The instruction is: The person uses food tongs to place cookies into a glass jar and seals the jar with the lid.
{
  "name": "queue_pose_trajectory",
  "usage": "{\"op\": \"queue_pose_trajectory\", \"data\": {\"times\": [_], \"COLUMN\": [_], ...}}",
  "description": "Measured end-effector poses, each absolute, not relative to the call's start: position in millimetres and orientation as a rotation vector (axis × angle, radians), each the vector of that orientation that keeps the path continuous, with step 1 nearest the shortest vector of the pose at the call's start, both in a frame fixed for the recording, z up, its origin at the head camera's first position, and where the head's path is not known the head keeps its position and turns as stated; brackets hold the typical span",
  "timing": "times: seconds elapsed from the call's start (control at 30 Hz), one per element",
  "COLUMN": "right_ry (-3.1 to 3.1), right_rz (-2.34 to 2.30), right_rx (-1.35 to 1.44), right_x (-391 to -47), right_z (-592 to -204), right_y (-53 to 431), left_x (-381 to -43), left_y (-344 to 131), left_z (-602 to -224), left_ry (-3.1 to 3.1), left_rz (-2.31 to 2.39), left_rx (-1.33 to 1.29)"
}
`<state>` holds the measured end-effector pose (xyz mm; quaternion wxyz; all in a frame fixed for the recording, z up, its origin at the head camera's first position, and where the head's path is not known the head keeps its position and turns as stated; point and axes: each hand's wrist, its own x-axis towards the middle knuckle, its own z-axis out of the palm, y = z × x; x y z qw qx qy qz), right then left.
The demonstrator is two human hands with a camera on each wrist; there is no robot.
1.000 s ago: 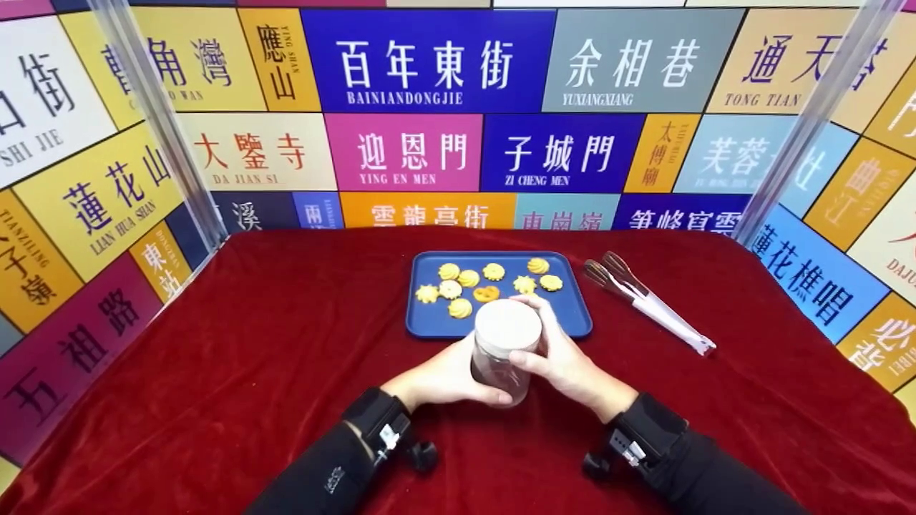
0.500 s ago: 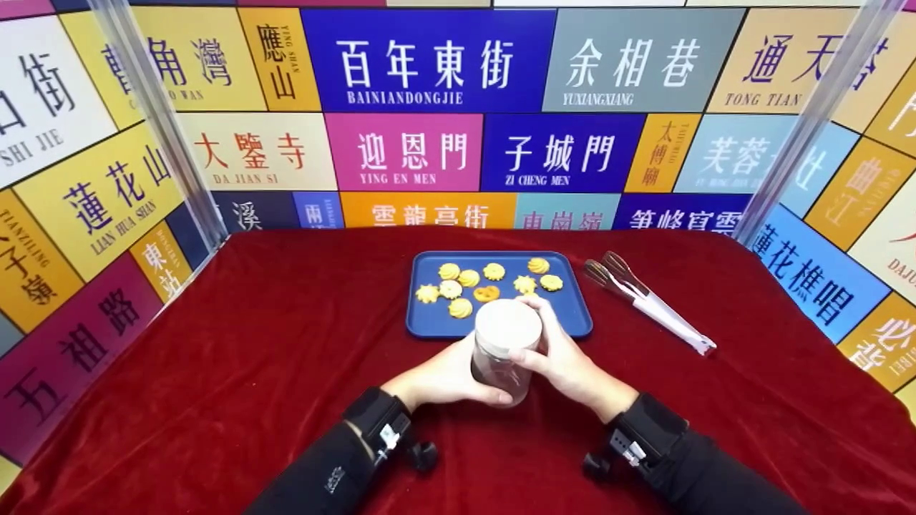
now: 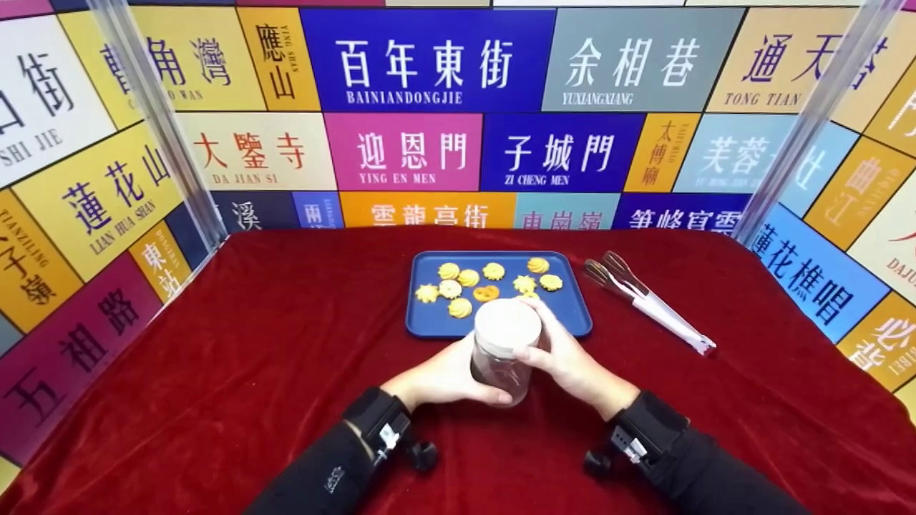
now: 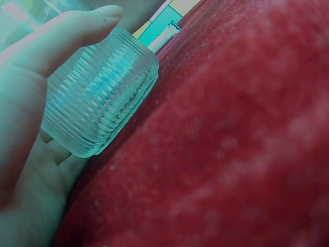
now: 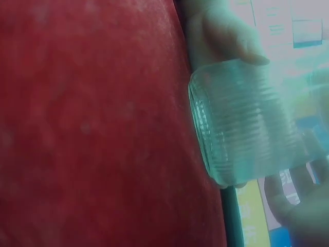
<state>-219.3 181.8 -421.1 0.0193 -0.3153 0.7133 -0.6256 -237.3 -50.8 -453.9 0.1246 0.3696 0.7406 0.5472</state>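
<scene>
A clear ribbed jar (image 3: 494,372) with a white lid (image 3: 508,323) stands in front of the tray, between both hands. My left hand (image 3: 447,375) grips its body low down; in the left wrist view the thumb (image 4: 77,33) lies across the ribbed jar (image 4: 105,90). Higher up, my right hand (image 3: 572,365) holds the lid, thumb on the near side and fingers round the far side. Through the right wrist view the jar (image 5: 247,123) looks see-through, with nothing visible inside.
Behind the jar lies a blue tray (image 3: 422,325) with several yellow cookies (image 3: 459,308) and a brown pretzel-shaped one (image 3: 486,293). Tongs (image 3: 662,318) with white handles lie to its right. A red cloth (image 3: 250,343) covers the table, and printed panels stand around it.
My right thumb and fingers have shifted slightly around the lid. The jar, my left hand, the tray and the tongs stay in place.
</scene>
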Motion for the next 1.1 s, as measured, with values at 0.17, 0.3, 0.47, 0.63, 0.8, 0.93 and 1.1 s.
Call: {"op": "queue_pose_trajectory", "data": {"times": [0.17, 0.3, 0.47, 0.63, 0.8, 0.93, 1.1], "right_ry": [2.138, 2.140, 2.104, 2.131, 2.403, 2.543, 2.538], "right_rz": [-1.927, -1.914, -1.906, -1.930, -1.877, -1.809, -1.819], "right_rx": [-0.978, -0.959, -1.033, -1.088, -0.911, -0.733, -0.720], "right_x": [-218.7, -217.2, -219.6, -220.9, -213.8, -207.9, -206.7], "right_z": [-419.9, -418.6, -419.7, -420.2, -416.6, -413.3, -413.2], "right_y": [185.9, 186.6, 186.6, 182.8, 174.3, 169.1, 168.3], "left_x": [-237.6, -237.4, -237.4, -237.7, -238.2, -237.8, -237.7], "left_y": [-50.4, -50.4, -51.0, -51.8, -51.2, -51.3, -51.3], "left_z": [-455.0, -454.8, -454.3, -454.4, -454.7, -454.4, -454.2], "left_ry": [2.168, 2.176, 2.185, 2.177, 2.140, 2.125, 2.133], "left_rz": [1.588, 1.586, 1.583, 1.585, 1.619, 1.627, 1.618], "left_rx": [1.087, 1.086, 1.081, 1.088, 1.112, 1.114, 1.112]}}
